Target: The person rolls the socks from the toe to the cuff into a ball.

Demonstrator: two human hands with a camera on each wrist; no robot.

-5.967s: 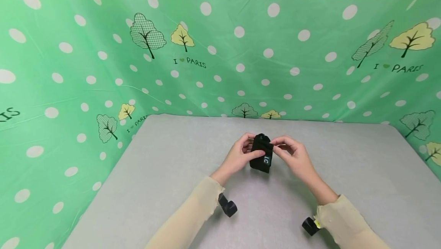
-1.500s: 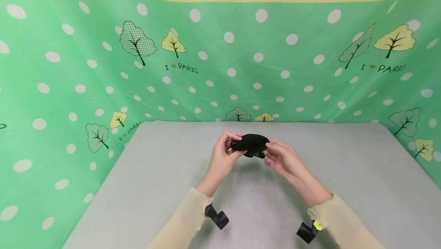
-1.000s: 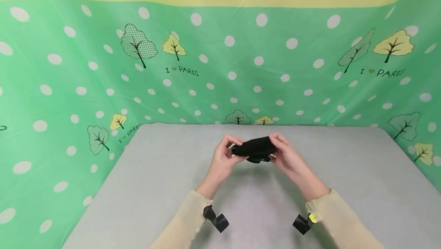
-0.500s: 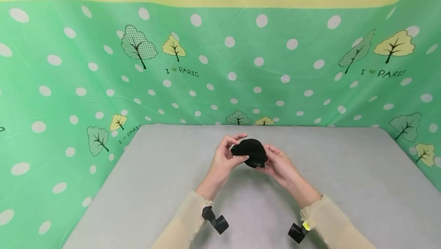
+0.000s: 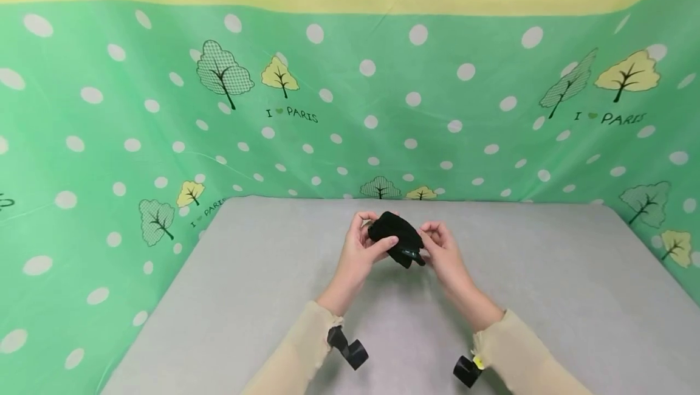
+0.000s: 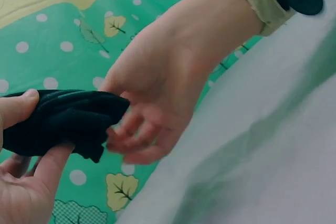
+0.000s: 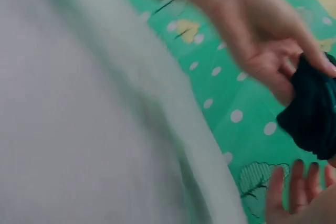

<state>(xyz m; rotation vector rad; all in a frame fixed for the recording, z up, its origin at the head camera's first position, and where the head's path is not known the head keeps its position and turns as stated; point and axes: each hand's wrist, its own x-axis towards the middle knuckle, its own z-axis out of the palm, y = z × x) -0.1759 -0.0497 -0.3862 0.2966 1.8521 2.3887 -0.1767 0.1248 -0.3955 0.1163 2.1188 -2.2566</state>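
Note:
A folded piece of black cloth point(image 5: 396, 234) hangs between my two hands above the table in the head view. It is bunched, tilted down to the right, with a glossy patch on its lower part. My left hand point(image 5: 361, 252) grips its left side, the thumb lying across the front. At the right edge, my right hand point(image 5: 445, 255) pinches the cloth. The left wrist view shows the cloth point(image 6: 68, 119) between left thumb and fingers, its pointed end reaching the right hand point(image 6: 157, 77), whose other fingers are loosely bent. In the right wrist view the cloth point(image 7: 312, 111) is partly cut off.
A grey tabletop point(image 5: 273, 285) lies beneath the hands. Behind it and at the sides hangs a green curtain point(image 5: 306, 164) with white dots and trees. Black wrist cameras stick out below the left sleeve point(image 5: 298, 346) and the right sleeve point(image 5: 519, 352).
White lettering on the cloth, visible six seconds ago, is out of sight. The cloth was stretched sideways a second ago, then bunched and tilted. My right hand has shifted its hold along the right edge.

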